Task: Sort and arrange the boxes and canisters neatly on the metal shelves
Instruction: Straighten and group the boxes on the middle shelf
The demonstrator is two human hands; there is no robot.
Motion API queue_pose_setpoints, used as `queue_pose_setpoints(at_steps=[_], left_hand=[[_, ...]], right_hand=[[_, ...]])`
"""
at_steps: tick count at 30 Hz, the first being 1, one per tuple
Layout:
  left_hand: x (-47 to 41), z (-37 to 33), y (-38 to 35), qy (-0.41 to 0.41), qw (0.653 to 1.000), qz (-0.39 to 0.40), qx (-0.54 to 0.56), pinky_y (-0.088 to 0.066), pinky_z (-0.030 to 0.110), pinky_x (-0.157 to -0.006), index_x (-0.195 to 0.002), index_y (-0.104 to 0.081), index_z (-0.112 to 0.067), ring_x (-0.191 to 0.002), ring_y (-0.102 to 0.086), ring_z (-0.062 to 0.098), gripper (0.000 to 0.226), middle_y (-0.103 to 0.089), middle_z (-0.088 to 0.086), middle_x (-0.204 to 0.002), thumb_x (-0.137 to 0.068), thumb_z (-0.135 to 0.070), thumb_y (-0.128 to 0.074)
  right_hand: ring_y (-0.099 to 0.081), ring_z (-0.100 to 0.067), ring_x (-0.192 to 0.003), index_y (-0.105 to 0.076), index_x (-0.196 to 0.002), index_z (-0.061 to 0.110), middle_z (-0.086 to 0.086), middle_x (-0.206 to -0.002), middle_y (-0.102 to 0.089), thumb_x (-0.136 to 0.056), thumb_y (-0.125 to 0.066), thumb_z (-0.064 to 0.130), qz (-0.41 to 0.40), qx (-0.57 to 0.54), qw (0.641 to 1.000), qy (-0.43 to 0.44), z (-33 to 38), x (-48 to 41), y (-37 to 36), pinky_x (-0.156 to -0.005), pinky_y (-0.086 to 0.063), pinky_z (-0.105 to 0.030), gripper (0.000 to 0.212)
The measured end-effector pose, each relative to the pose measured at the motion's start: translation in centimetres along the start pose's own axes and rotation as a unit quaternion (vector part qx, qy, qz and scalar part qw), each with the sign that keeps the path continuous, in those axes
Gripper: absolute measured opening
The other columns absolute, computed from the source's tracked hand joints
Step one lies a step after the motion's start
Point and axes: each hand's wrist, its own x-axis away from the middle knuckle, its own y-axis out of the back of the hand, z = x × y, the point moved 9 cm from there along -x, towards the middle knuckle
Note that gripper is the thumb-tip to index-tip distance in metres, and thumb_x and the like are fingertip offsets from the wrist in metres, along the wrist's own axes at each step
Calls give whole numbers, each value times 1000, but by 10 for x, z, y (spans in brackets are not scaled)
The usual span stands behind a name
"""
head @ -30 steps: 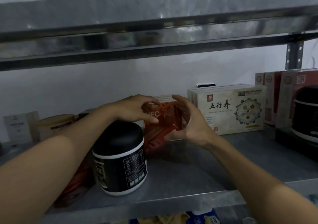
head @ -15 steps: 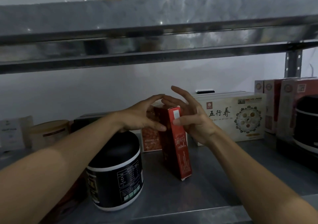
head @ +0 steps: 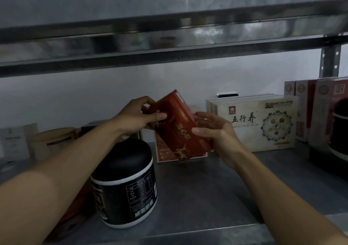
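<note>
Red box [head: 180,126]: one; black canisters [head: 124,188]: perhaps two.

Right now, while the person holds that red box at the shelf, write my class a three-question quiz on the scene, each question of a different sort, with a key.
1. True or false: the red box lies flat on the shelf, untouched.
2. How many hands hold the red box? A none; B one; C two.
3. Fill in: in the picture, the black canister stands to the ____ of the red box.
Key: 1 false, it is tilted and held. 2 C, the left hand and the right hand. 3 left.
</note>
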Motion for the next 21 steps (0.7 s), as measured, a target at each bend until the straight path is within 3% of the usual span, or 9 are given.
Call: queue_pose_setpoints(at_steps=[3, 7, 10, 14, 17, 21], left_hand=[[1, 0, 8, 13, 998, -36, 40, -57, 22, -58, -108, -60, -1, -82, -66, 21, 35, -62, 14, -99, -81, -18, -75], [2, 3, 14, 33, 992, -50, 111, -61, 32, -69, -115, -58, 3, -93, -69, 27, 50, -67, 22, -107, -79, -25, -76], [4, 0, 13, 29, 994, -34, 95, -60, 34, -76, -115, -59, -3, -93, -71, 21, 56, -69, 15, -107, -73, -35, -77], [7, -1, 17, 5, 1000, -12, 4, -57, 37, -88, -124, -51, -32, -98, -68, 16, 48, -66, 4, -111, -82, -30, -75], [11, 7, 23, 14, 1000, -6, 11, -56, 43, -90, -127, -48, -32, -101, -66, 18, 49, -65, 4, -114, -85, -26, -73], [14, 16, 29, 34, 999, -5, 29, -56, 33, -83, -128, -47, -30, -101, -65, 16, 49, -64, 5, -116, -87, -22, -71]], right_hand=[[-72, -26, -98, -64, -119, 10, -13, -113, -71, -45, -86, 2, -30, -10, 999, -5, -4, 0, 4, -78, -60, -39, 77], [-73, -29, -92, -63, -117, 3, -13, -103, -74, -59, -84, 8, -53, -87, 995, 1, -5, 2, 3, -67, -58, -32, 62], [-73, -28, -94, -63, -115, 1, -13, -102, -75, -67, -81, 13, -67, -140, 988, -2, -5, 3, 1, -74, -58, -36, 53], [-73, -26, -96, -63, -115, 8, -8, -103, -75, -71, -78, 18, -76, -141, 987, 21, 2, 1, -6, -77, -59, -41, 47], [-72, -23, -99, -62, -115, 17, -3, -105, -75, -73, -78, 26, -59, -108, 992, 24, 2, -1, -16, -82, -58, -46, 46], [-70, -26, -104, -60, -118, 18, -6, -113, -73, -70, -81, 31, -34, -93, 995, 9, -3, -3, -27, -90, -55, -53, 53]])
